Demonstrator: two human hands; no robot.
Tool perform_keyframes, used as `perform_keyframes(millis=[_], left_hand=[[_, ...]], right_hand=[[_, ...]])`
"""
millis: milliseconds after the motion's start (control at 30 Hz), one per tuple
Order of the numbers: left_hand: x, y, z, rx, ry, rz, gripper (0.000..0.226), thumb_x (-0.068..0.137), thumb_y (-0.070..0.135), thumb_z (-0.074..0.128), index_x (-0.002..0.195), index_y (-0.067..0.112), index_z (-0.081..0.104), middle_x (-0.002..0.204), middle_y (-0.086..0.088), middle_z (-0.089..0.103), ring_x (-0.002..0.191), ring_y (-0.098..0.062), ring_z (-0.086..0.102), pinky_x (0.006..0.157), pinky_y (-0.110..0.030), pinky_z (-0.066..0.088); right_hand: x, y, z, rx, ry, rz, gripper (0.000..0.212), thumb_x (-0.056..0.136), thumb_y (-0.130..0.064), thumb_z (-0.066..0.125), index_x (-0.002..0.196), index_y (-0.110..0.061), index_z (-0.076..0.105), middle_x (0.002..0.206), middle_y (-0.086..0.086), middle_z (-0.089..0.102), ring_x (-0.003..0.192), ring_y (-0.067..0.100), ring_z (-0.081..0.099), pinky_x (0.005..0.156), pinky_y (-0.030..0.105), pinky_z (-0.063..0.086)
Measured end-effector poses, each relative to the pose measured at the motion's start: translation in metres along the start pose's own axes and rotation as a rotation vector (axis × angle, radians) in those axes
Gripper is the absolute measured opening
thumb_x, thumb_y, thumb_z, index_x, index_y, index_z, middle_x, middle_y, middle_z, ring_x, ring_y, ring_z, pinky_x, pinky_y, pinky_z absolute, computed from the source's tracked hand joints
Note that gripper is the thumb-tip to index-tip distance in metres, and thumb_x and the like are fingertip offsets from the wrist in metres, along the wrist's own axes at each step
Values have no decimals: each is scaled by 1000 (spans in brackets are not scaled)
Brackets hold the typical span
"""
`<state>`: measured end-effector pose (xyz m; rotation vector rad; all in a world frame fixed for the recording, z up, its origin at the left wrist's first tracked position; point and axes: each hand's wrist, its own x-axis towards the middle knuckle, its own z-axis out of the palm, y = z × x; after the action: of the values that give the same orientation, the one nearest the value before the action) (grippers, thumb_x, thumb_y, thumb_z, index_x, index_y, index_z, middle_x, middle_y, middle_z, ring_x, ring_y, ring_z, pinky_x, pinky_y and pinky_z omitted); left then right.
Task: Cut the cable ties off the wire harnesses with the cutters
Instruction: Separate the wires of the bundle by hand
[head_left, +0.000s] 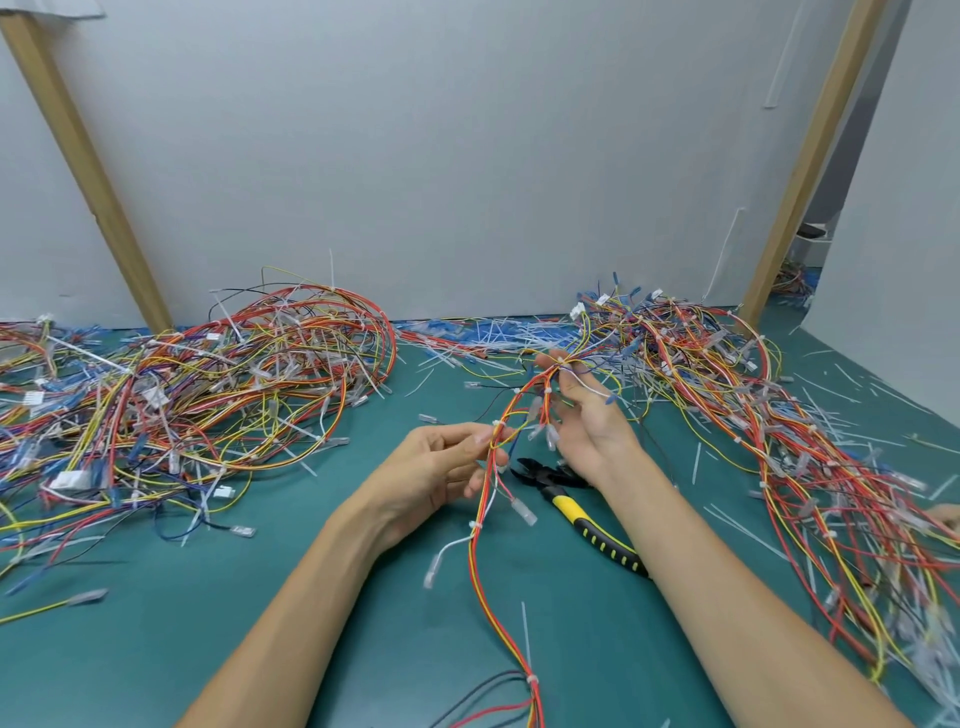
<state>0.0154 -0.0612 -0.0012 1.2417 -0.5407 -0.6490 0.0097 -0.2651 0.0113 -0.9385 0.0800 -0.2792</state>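
Starting closest in: looking at the harness (480, 561) trailing down off the bottom edge between the two forearms. Red, orange and yellow wires, with a white cable tie (532, 679) cinching it just above that edge, long tail sticking up.

Moving to the far left: seeing a big left heap (208, 395) of tangled harnesses sprawling over the green mat (260, 649), well apart from both hands.

Then the left hand (441, 467), hovering above the mat mid-frame and pinching the harness between thumb and fingertips, right by a second tie (497, 425). Also noticing a third tie (473, 526) sitting lower on the same bundle, just below that hand.

Just right of the bundle: spotting the cutters (566, 506) lying flat on the mat, not being held. Black head pointing left, yellow-and-black handle tucking under the right forearm, so basically sitting right below the right wrist and near both hands. Not managing to tell whether the jaws are closed.

Next the right hand (587, 415), palm turned toward the camera, fingers curling around the top end of the harness and holding it up off the mat.

Finishing on the far right: a right heap (779, 441) of more harnesses, plus snipped tie scraps (483, 332) littering the mat along the grey wall (467, 156).
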Motion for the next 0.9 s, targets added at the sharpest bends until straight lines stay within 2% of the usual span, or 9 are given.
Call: perform_keyframes(millis=[100, 200, 267, 367, 467, 567, 667, 767, 900], left_hand=[[1, -1, 2, 52, 27, 14, 31, 89, 35, 70, 113, 16, 75, 84, -2, 69, 51, -8, 45, 54, -15, 43], [1, -1, 3, 67, 47, 33, 36, 89, 37, 70, 117, 15, 73, 84, -2, 69, 51, -8, 43, 54, -14, 41], [1, -1, 3, 67, 53, 42, 35, 90, 37, 69, 117, 16, 73, 83, -1, 69, 57, -11, 40, 54, -14, 41], [2, -1, 5, 83, 79, 54, 36, 88, 39, 71, 116, 17, 74, 80, 2, 69, 74, -22, 36, 55, -13, 40], [3, -2, 6, 75, 105, 80, 36, 84, 39, 75, 113, 18, 76, 71, 8, 65, 90, -31, 28, 52, -14, 34], [4, -3, 7, 75, 141, 97, 37, 79, 39, 76, 109, 18, 78, 70, 9, 64, 76, -27, 24, 52, -16, 26], [5, -4, 7, 66, 186, 93, 40, 76, 38, 75, 110, 17, 78, 67, 7, 60, 62, -16, 23, 53, -19, 23], [6, -4, 8, 29, 250, 110, 35, 80, 31, 73, 110, 13, 77, 63, 5, 56, 52, -10, 25, 48, -17, 25], [6, -5, 11, 74, 371, 177, 21, 94, 19, 65, 110, 11, 76, 59, 8, 56, 45, -5, 29, 43, -14, 26]], right_hand=[[2, 1, -3, 27, -23, 7, 21, 102, -7, 46, 104, -17, 65, 94, -7, 76, 76, 12, 63, 63, 26, 53], [3, 1, -4, 44, -34, 14, 17, 94, -11, 54, 105, -18, 65, 97, -6, 76, 84, 15, 65, 83, 31, 43], [3, 1, -4, 38, -32, 19, 21, 87, -15, 59, 107, -17, 65, 100, -4, 75, 86, 17, 68, 88, 33, 41], [3, 1, -6, 21, -36, 24, 18, 97, -12, 53, 111, -14, 65, 105, 0, 72, 85, 16, 71, 91, 37, 40], [1, 0, -4, 26, -40, 26, 16, 96, -15, 55, 105, -17, 68, 100, -4, 75, 85, 13, 71, 83, 30, 44], [-2, -3, 0, 27, -50, 41, 18, 85, -22, 61, 102, -20, 66, 90, -8, 75, 82, 12, 69, 75, 27, 43], [-2, -3, 0, 22, -10, 69, 8, 90, -23, 62, 97, -25, 65, 77, -10, 69, 75, 14, 61, 70, 28, 40], [-1, -2, 1, 11, 32, 89, 7, 98, -19, 58, 94, -23, 62, 81, -7, 65, 79, 16, 58, 68, 28, 38], [-2, 0, 6, 14, 17, 60, 15, 100, -6, 55, 104, -20, 59, 87, -1, 66, 78, 17, 64, 70, 28, 43]])
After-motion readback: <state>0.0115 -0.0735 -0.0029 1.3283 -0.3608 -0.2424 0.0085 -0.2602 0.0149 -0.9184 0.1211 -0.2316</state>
